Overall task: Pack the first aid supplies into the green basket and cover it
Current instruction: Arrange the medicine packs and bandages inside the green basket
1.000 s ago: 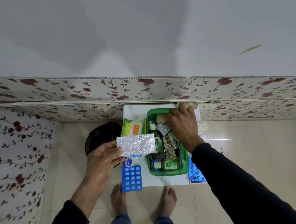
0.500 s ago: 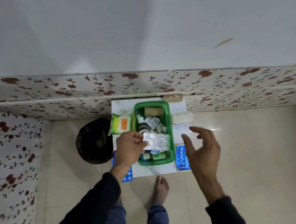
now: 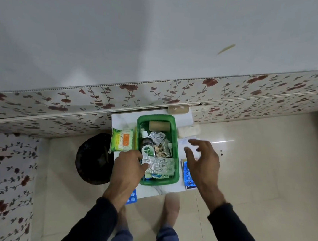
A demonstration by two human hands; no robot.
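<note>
Standing on a small white marble-patterned table [image 3: 152,190] against the flower-patterned wall panel: the rectangular green plastic basket [image 3: 177,162], uncovered. Lying across its near end, a crinkled silver foil blister strip [image 3: 160,166], being pinched at its left edge by the fingertips of the left hand [image 3: 128,170]. Hovering just right of the basket, the right hand [image 3: 202,161], fingers spread apart and curled, gripping nothing. Packed inside already: a dark Dettol bottle [image 3: 147,148], a tan rolled bandage [image 3: 159,125] at the far end, smaller foil strips [image 3: 157,136]. Waiting outside: a green cotton-bud packet [image 3: 122,140] on the left, blue blister packs [image 3: 188,178] on the right under that hand.
</note>
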